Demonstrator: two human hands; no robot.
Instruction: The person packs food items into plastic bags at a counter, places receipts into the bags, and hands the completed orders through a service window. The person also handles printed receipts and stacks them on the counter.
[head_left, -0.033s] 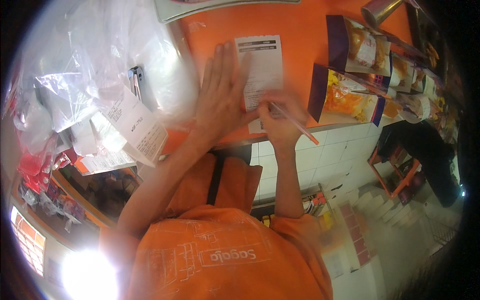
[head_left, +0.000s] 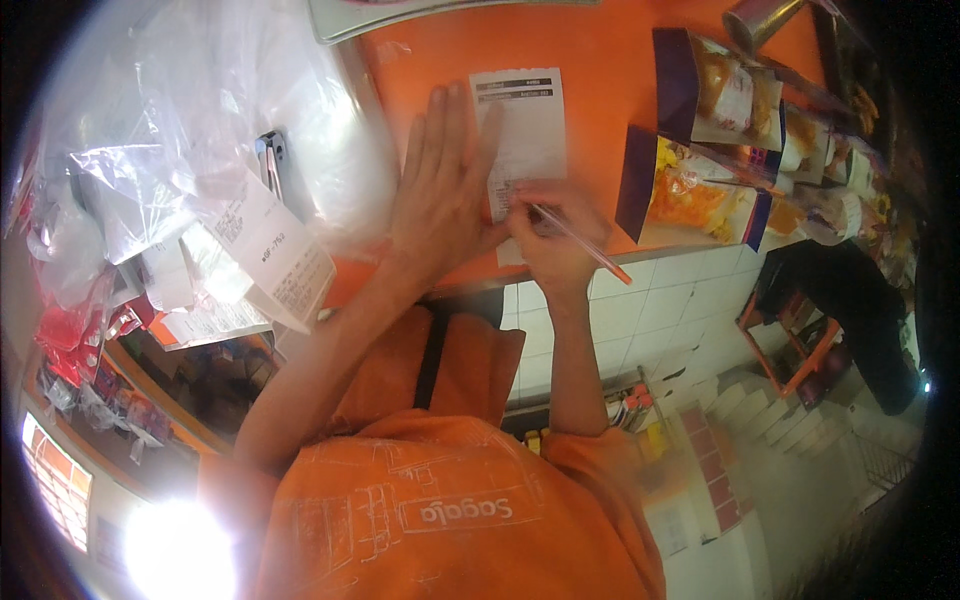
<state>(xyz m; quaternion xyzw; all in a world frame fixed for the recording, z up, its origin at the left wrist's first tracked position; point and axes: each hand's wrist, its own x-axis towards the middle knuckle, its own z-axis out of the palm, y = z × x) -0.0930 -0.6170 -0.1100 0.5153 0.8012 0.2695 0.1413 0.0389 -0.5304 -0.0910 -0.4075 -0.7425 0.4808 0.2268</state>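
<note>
A long white printed receipt (head_left: pixel 530 135) lies on the orange counter (head_left: pixel 610 60). My left hand (head_left: pixel 440 190) rests flat with its fingers stretched out, its thumb side over the receipt's left edge. In my right hand (head_left: pixel 562 240) is a pen (head_left: pixel 580 241) with a clear barrel and an orange end, held in a writing grip. Its tip meets the lower part of the receipt, though my fingers partly cover the spot. The receipt's bottom end passes between my two hands, near the counter's front edge.
Clear plastic bags (head_left: pixel 330 130) heap up on the left, with a stapler (head_left: pixel 271 160) among them. Printed slips (head_left: pixel 270 250) hang by the counter's front edge. Folded food-picture cards (head_left: pixel 700 195) stand at right, beside a metallic cylinder (head_left: pixel 760 22). A pale-edged board (head_left: pixel 440 14) lies at the far side.
My right hand and the pen have shifted very slightly to the left over the receipt. My left hand stays in place.
</note>
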